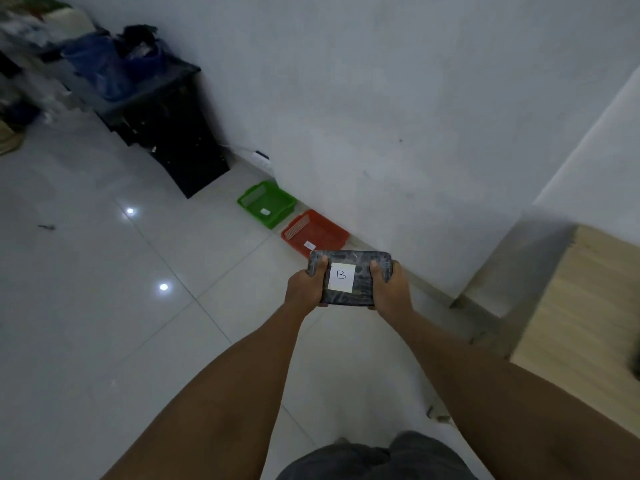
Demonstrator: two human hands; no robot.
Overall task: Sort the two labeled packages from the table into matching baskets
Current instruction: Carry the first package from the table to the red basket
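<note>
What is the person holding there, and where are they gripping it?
A dark package labelled B, held by its two short ends: left hand on the left end, right hand on the right.

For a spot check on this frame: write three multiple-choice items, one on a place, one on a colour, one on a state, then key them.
1. Where do the two baskets sit?
A. on the floor along the wall
B. on the wooden table
C. on the black bin

2. What colour is the basket nearer the package?
A. blue
B. red
C. yellow

3. How is the package held?
A. by one hand
B. lying on the floor
C. by both hands

Key:
1 A, the green basket and red basket stand on tiles at the wall's foot.
2 B, it lies just beyond the package.
3 C, the left hand and right hand grip its ends.
</note>
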